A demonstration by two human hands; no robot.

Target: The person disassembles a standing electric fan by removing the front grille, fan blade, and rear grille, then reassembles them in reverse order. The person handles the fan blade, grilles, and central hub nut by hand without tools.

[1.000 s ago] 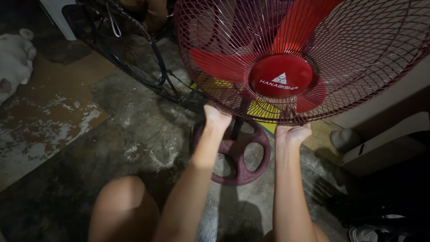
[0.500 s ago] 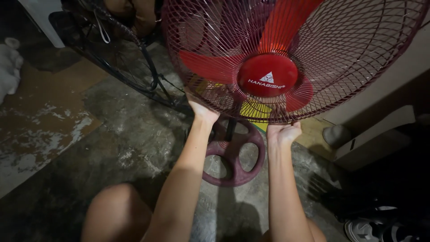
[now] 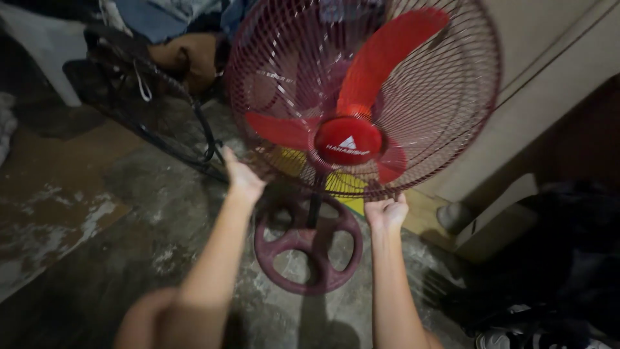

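I see my left hand (image 3: 242, 176) and right hand (image 3: 386, 212), fingers curled, gripping the red fan guard's (image 3: 445, 123) lower rim, directly above them.

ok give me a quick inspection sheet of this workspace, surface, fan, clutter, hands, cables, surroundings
surface: bare concrete floor, stained and patchy with pale worn spots
job's things: red stand fan, wire fan guard on, red blades behind it, round hub cap at centre; dark red round base on the floor below
clutter: second dark wire fan guard lying at left; dark heap at lower right
hands: left hand on the guard's lower left rim; right hand gripping its bottom rim
cables: nothing seen
surroundings: pale wall or cabinet panel at right; white plastic chair at upper left
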